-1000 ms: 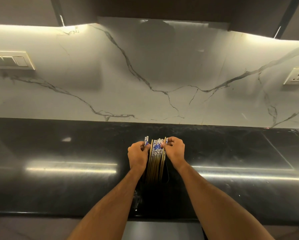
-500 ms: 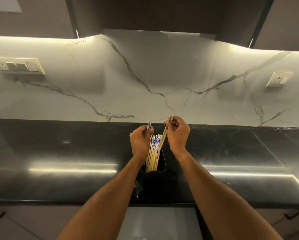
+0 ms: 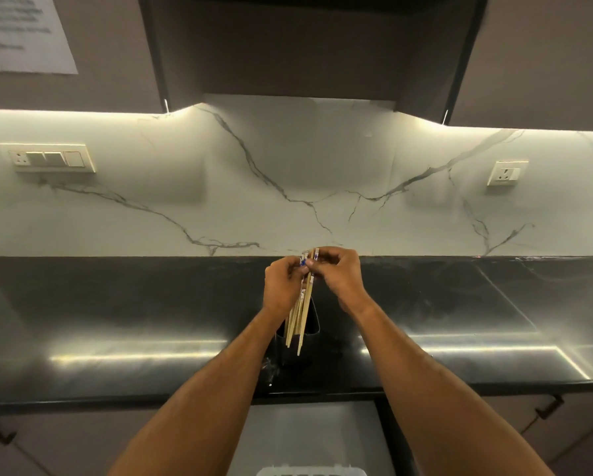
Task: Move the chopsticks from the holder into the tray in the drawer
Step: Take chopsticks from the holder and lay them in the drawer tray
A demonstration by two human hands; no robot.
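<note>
A bundle of bamboo chopsticks [image 3: 300,312] with blue-and-white patterned tops hangs above a black holder [image 3: 314,326] on the dark counter. Their lower tips sit around the holder's rim, some in front of it. My left hand [image 3: 283,286] grips the bundle near the tops. My right hand [image 3: 338,276] pinches the same tops from the right, touching my left hand. At the bottom edge, the white rim of a tray [image 3: 310,471] shows inside the open grey drawer [image 3: 353,438] below the counter.
The glossy black counter [image 3: 116,314] runs the full width, backed by a white marble wall with a switch plate [image 3: 48,158] at left and a socket [image 3: 507,173] at right. Dark cabinets hang overhead. Drawer handles [image 3: 549,407] flank the open drawer.
Both hands have lifted the chopsticks up out of the holder and come together at the tops. The view has tilted up, and the drawer with the tray has come into sight.
</note>
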